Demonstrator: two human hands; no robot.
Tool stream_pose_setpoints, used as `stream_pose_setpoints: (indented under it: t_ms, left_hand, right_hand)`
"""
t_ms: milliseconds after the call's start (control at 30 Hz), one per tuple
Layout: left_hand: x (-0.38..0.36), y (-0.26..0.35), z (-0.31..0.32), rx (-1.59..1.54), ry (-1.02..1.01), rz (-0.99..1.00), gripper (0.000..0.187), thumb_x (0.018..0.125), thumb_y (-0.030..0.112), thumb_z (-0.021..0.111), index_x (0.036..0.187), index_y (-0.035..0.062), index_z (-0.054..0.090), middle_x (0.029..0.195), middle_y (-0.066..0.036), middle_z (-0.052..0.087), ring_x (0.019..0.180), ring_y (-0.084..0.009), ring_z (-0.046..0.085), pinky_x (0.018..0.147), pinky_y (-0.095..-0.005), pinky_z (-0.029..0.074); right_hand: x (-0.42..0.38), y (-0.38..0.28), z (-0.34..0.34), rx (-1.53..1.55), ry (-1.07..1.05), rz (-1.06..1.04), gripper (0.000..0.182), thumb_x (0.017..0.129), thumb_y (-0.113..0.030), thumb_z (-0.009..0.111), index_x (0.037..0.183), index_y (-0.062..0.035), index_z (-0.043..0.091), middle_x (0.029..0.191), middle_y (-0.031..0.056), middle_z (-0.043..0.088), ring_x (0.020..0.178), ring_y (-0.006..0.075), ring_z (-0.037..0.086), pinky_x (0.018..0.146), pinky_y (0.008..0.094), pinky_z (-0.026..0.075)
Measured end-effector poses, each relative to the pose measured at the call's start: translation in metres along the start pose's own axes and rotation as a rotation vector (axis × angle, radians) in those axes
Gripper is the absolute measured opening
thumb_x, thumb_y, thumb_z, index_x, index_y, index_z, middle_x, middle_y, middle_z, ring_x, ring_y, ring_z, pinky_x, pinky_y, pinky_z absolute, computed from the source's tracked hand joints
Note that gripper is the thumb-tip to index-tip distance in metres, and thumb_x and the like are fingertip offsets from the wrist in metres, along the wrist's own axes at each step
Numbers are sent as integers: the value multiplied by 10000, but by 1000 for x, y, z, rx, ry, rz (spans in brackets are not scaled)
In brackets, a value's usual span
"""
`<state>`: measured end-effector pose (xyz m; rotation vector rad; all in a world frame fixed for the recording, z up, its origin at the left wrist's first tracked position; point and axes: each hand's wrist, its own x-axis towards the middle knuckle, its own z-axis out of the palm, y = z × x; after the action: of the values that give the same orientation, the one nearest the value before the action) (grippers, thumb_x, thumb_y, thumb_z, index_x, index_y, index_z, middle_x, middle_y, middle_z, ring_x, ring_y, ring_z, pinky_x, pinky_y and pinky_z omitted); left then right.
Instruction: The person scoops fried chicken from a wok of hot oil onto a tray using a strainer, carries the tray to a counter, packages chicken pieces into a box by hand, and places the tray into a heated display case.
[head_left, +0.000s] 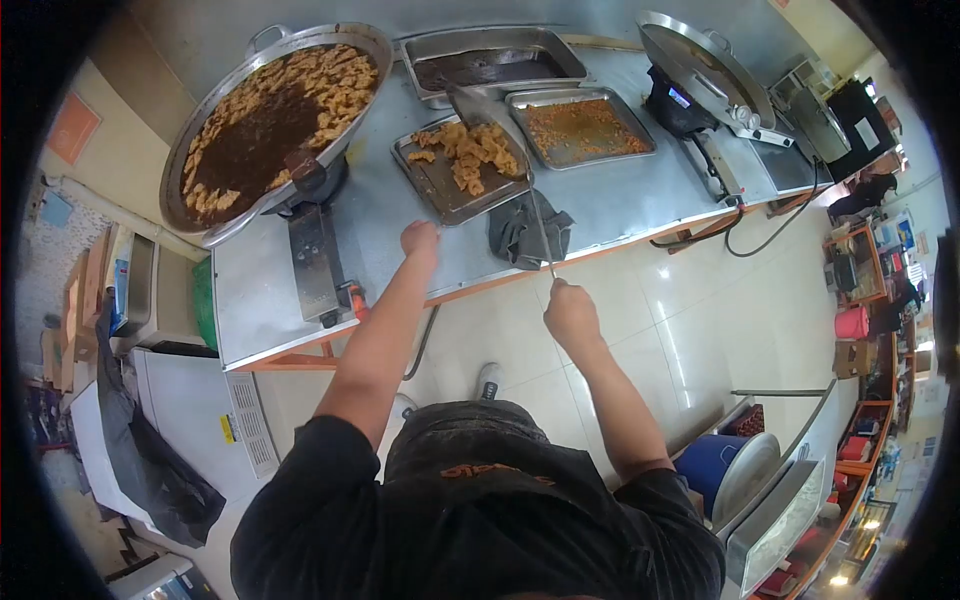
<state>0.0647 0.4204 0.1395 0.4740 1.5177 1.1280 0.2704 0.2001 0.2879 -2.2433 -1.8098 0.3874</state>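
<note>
My right hand (pixel 573 318) is closed around the handle end of a long-handled metal skimmer (pixel 541 222). Its wide head lies over a metal tray (pixel 466 211), with golden fried pieces (pixel 478 150) heaped on and beside it. Just off the tray's near left corner, my left hand (pixel 420 238) is curled into a fist, low over the metal table; its fingertips are hidden and I cannot tell what they hold. A crumpled dark cloth (pixel 522 232) lies under the skimmer's handle, at the table's front edge.
To the left, a large wok (pixel 376 68) holds dark oil and many frying pieces, above a burner (pixel 315 265). Behind stands a deep pan (pixel 575 72); a crumb-covered tray (pixel 585 133) lies right. Another wok (pixel 660 22) and a black scale (pixel 675 105) are farther right.
</note>
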Motion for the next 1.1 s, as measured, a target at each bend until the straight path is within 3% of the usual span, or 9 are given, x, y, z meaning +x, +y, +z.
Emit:
stream_pose_setpoints:
  t_ms: [233,333,467,600,767,833,900,967,1100]
  left_hand:
    - [-108,18,-93,-166,-341,37,344,832,106,614,1146,21,502,927,-63,609,798,-154,585,700,-258,493]
    - [-142,20,-133,18,-298,200,309,829,119,629,1109,22,541,937,-54,596,785,-123,562,692,-258,467]
    - [-202,78,-148,465,28,1242,315,772,113,694,1049,47,561,982,-97,577,828,-203,555,718,-304,442]
    - [-258,188,-107,526,363,1661,477,686,250,770,1058,60,541,1120,-135,486,1063,-320,431,888,-442,344]
    - [-222,261,-90,782,671,1672,424,734,254,721,1079,68,558,1151,-125,521,1084,-329,432,910,-440,337]
    - [-211,284,-108,572,737,1747,283,772,216,698,967,39,593,983,-118,592,956,-286,525,872,-395,381]
    - [-200,303,-121,161,845,1539,230,809,218,683,838,16,577,765,-82,587,710,-197,556,675,-316,444]
    - [-174,334,-148,-461,722,1200,215,824,194,630,754,6,555,679,-59,513,625,-172,498,599,-280,404]
    - [-177,389,-180,-823,661,1114,165,818,147,583,718,22,543,604,-30,462,534,-163,454,532,-286,378]
  right_hand:
    - [-10,-15,23,-26,106,5,68,727,25,526,781,59,549,667,265,596,649,409,627,602,467,516]
    - [-10,-16,29,-49,131,-20,46,730,26,522,762,50,546,643,264,588,632,407,622,584,465,510]
    - [-6,-27,11,-49,166,-34,49,745,6,524,779,30,552,660,250,603,643,404,624,605,474,513]
    - [-6,-34,-1,84,251,-99,26,741,20,537,718,28,527,630,239,584,620,406,602,572,463,489]
    - [1,-38,-20,246,253,-100,63,771,12,530,715,36,517,659,249,574,648,414,593,573,448,473]
    - [5,-32,-24,335,250,-98,63,780,12,531,726,41,517,686,255,577,673,418,592,577,435,468]
    - [12,-26,-27,367,245,-98,65,783,17,527,724,44,516,671,257,569,661,423,587,566,435,464]
    - [16,-21,-31,369,242,-127,68,784,20,524,722,45,516,656,261,561,648,427,582,554,435,459]
    - [29,-15,-47,340,268,-203,76,786,20,522,715,45,517,634,269,545,624,430,574,533,437,449]
